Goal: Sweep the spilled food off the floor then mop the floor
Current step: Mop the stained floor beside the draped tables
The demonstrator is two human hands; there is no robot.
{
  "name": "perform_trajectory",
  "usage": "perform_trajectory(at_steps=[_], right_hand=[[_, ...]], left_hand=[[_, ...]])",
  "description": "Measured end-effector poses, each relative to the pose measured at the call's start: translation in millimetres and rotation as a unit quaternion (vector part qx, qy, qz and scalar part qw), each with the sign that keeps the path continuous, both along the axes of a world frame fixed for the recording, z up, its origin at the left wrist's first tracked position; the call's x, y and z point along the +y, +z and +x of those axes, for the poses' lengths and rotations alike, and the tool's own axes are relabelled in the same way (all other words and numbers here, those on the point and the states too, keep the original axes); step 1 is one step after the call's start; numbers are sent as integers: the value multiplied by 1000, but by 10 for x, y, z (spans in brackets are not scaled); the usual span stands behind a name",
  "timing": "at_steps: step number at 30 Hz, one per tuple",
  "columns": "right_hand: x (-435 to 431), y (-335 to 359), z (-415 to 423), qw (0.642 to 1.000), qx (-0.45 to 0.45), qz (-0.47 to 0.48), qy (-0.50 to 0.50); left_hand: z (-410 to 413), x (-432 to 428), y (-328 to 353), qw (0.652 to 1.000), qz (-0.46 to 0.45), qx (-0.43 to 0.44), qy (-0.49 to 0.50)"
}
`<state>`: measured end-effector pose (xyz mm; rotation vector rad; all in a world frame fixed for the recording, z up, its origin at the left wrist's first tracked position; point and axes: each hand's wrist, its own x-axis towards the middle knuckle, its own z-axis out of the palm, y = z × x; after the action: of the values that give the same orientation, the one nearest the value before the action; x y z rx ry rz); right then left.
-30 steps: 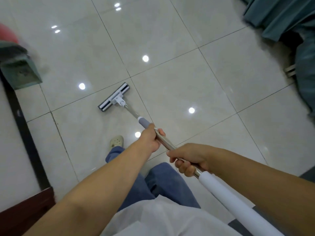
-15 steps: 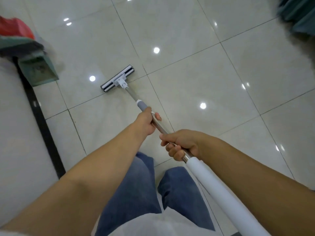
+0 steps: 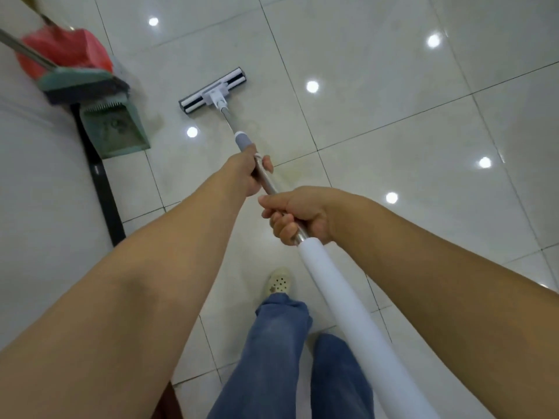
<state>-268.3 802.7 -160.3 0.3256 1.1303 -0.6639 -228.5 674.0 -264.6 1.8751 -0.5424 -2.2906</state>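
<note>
A flat mop head (image 3: 213, 90), white with dark ends, lies on the glossy tiled floor (image 3: 393, 86) ahead of me. Its metal pole (image 3: 270, 186) runs back toward me, with a grey collar near the head and a thick white sleeve (image 3: 341, 303) at my end. My left hand (image 3: 249, 169) grips the pole just behind the grey collar. Lower down, my right hand (image 3: 298, 213) grips the metal pole right above the white sleeve.
A green dustpan (image 3: 116, 131) stands on the floor by the white wall (image 3: 36, 192) at the left, with a green broom head (image 3: 78, 83) and a red bag (image 3: 65, 52) behind it. A black strip (image 3: 102, 189) runs along the wall's base. My jeans legs and a pale shoe (image 3: 278, 281) are below.
The view has swung, so the dustpan, broom and red bag now sit closer at the left. The mop head has slid nearer the dustpan. Both hands keep their grip on the pole.
</note>
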Motion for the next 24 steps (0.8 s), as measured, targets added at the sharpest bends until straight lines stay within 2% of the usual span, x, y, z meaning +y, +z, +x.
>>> perform_trajectory(at_steps=[5, 10, 17, 24], right_hand=[[-410, -150, 216, 999, -18, -19, -32], [44, -198, 226, 996, -10, -1, -85], [1143, -27, 336, 990, -9, 26, -135], [2864, 260, 1025, 985, 9, 54, -161]], left_hand=[[116, -435, -94, 999, -10, -33, -20], [90, -41, -157, 998, 0, -45, -50], [199, 1014, -62, 996, 21, -34, -83], [811, 2776, 202, 993, 42, -9, -106]])
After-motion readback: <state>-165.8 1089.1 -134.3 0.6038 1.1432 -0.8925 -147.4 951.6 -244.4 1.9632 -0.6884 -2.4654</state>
